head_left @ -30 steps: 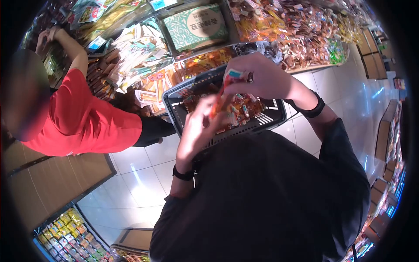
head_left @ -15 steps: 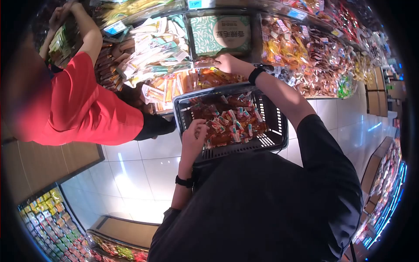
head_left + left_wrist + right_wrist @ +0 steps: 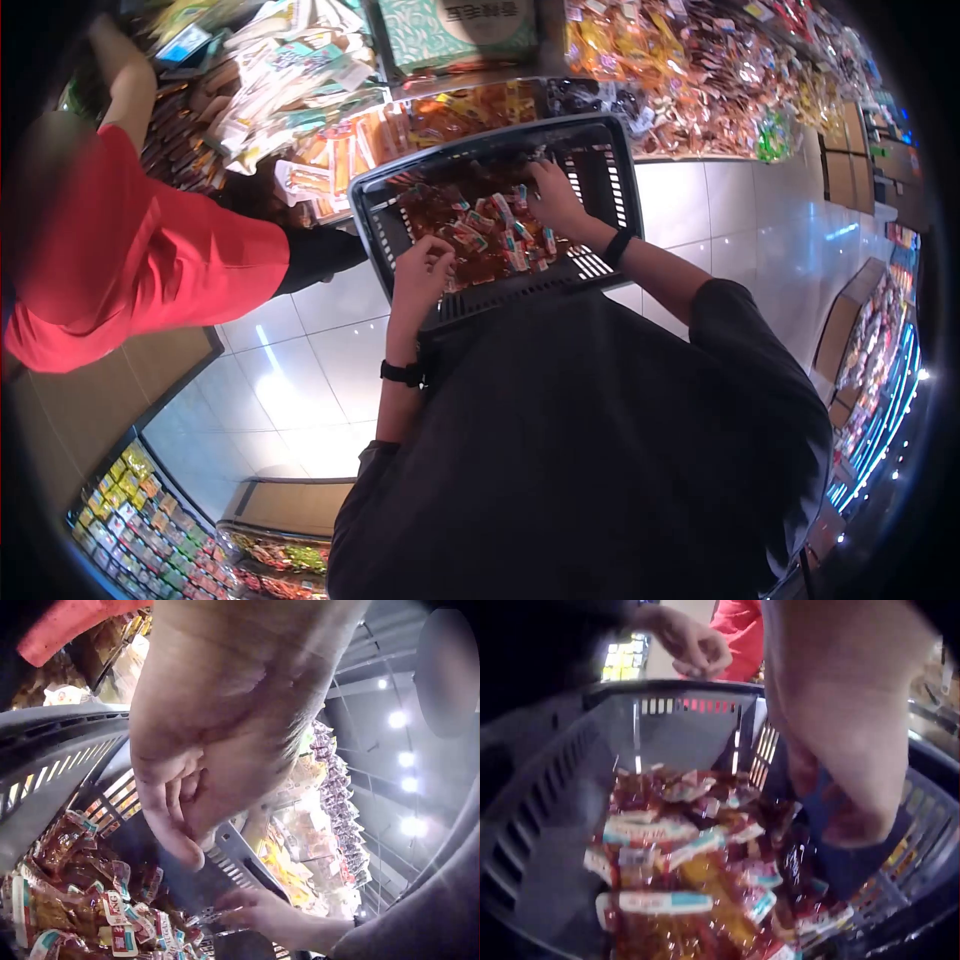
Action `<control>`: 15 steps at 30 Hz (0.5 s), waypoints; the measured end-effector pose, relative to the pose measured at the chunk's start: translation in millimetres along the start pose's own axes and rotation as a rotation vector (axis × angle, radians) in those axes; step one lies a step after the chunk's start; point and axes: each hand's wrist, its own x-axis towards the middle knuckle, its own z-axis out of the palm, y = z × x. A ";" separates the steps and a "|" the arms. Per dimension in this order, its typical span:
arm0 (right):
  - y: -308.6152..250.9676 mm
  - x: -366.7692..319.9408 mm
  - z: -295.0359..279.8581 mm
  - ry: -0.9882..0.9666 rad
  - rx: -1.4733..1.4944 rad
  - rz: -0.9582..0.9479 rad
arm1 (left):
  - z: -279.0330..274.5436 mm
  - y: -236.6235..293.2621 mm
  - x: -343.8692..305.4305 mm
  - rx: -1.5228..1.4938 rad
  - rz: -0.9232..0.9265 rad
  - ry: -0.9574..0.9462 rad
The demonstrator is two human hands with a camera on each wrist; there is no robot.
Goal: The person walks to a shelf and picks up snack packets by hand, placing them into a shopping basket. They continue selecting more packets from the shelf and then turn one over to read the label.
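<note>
From here I see the black plastic basket with a heap of red-brown snack packets on its floor, spreading from the left side past the middle. The right hand reaches down inside, toward the far right corner, fingers bent; I can't tell whether it grasps a packet. The left hand hangs over the left edge, loosely curled and holding nothing. Past the far edge lie bagged snacks.
</note>
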 end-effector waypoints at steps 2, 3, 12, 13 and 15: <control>15.0 -7.1 -4.2 0.121 -0.039 0.061 | 4.1 -10.7 6.5 0.033 0.122 -0.021; 10.2 3.6 -13.2 0.124 -0.038 0.064 | 5.0 -12.7 9.6 0.067 0.243 -0.023; 39.3 250.5 -24.9 -0.417 -0.438 -0.043 | 26.8 15.4 17.1 0.155 0.195 -0.081; 44.9 265.3 -19.3 -0.651 -0.588 -0.157 | 28.5 17.7 15.8 0.142 0.213 -0.067; 51.9 281.3 -9.9 -0.890 -0.698 -0.273 | 29.4 20.7 14.7 0.163 0.201 -0.056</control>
